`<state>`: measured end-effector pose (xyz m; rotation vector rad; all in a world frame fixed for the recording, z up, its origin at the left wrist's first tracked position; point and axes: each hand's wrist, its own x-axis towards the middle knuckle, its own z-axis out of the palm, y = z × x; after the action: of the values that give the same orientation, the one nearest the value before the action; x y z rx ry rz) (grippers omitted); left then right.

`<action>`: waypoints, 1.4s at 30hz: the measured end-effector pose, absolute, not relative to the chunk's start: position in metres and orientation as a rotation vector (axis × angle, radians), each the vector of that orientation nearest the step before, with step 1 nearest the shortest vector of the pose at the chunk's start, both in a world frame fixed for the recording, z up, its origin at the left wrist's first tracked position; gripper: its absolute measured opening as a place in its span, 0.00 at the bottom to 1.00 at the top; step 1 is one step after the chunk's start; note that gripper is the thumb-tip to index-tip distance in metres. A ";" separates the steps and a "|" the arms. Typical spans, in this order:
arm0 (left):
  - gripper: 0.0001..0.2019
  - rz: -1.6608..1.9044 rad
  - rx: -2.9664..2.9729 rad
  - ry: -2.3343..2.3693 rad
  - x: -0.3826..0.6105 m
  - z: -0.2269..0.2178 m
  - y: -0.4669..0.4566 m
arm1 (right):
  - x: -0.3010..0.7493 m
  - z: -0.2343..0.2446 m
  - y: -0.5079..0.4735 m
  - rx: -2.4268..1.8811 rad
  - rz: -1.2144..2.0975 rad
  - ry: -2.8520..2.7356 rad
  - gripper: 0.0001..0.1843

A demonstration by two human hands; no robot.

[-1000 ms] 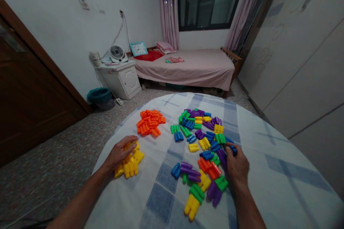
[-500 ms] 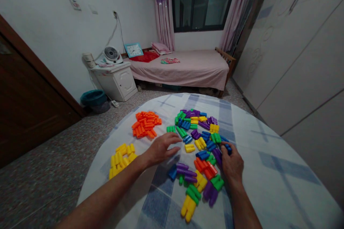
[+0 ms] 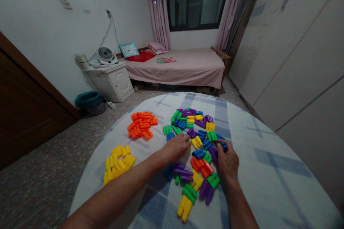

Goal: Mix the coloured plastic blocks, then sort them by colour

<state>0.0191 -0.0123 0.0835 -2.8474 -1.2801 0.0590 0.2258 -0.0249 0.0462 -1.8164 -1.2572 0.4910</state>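
My left hand (image 3: 177, 146) reaches into the middle of the coloured plastic building blocks, its fingers curled down over a small yellow block that they mostly cover. At the right side of the pile, my right hand (image 3: 228, 159) has its thumb and fingers closed on a dark blue block (image 3: 223, 145). A long purple block (image 3: 213, 154) lies beside that thumb. Between the hands are a yellow block (image 3: 197, 142) and several blue blocks (image 3: 199, 154). Nearer me lies a joined figure with orange-red blocks (image 3: 202, 166), purple blocks (image 3: 183, 173) and yellow legs (image 3: 185, 207).
An orange heap (image 3: 142, 125) and a yellow heap (image 3: 118, 162) lie on the left of the round table (image 3: 268, 171) with its checked cloth. Mixed blocks (image 3: 188, 116) spread at the back. Beyond stand a bed (image 3: 188, 66), a white cabinet (image 3: 118, 82) and a bin (image 3: 90, 102).
My left hand has moved right and inward, covering the small yellow block that lay in the open before. My right hand stays by the blue block. The view has shifted slightly.
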 end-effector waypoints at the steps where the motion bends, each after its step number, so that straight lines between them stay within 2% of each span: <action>1: 0.10 0.067 -2.847 -1.283 0.020 0.082 -0.012 | 0.226 0.046 -0.025 -1.812 0.488 -1.261 0.23; 4: 0.11 0.003 -2.853 -1.370 0.019 0.076 -0.010 | 0.226 0.046 -0.025 -1.805 0.479 -1.274 0.24; 8: 0.12 -0.366 -2.883 -1.574 0.019 0.077 -0.005 | 0.227 0.043 -0.024 -1.802 0.464 -1.283 0.24; 11: 0.16 -0.572 -2.956 -1.517 0.025 0.080 0.002 | 0.227 0.042 -0.024 -1.806 0.470 -1.280 0.24; 14: 0.20 -0.435 -3.085 -1.321 0.036 0.082 0.010 | 0.227 0.042 -0.023 -1.808 0.479 -1.270 0.24; 20: 0.16 -0.153 -3.064 -1.335 0.048 0.080 0.015 | 0.227 0.042 -0.023 -1.813 0.500 -1.261 0.23; 26: 0.13 -0.153 -2.932 -1.477 0.046 0.080 0.011 | 0.227 0.042 -0.022 -1.808 0.504 -1.254 0.22; 29: 0.12 -0.281 -2.929 -1.518 0.039 0.082 0.007 | 0.227 0.043 -0.022 -1.803 0.484 -1.269 0.23; 34: 0.08 -0.888 -2.686 -1.629 -0.010 0.102 -0.009 | 0.226 0.045 -0.023 -1.825 0.486 -1.267 0.22; 36: 0.07 -1.016 -2.477 -1.698 -0.047 0.112 -0.020 | 0.226 0.046 -0.023 -1.837 0.480 -1.262 0.22; 39: 0.05 -0.930 -2.246 -1.881 -0.111 0.117 -0.037 | 0.226 0.045 -0.023 -1.868 0.473 -1.260 0.22; 42: 0.09 -0.775 -2.092 -2.096 -0.169 0.108 -0.054 | 0.227 0.045 -0.023 -1.872 0.472 -1.274 0.23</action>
<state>-0.1689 -0.0543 0.1081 -2.0921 -2.0964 -0.7749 0.2267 -0.0229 0.0449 -1.8721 -1.2741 0.4720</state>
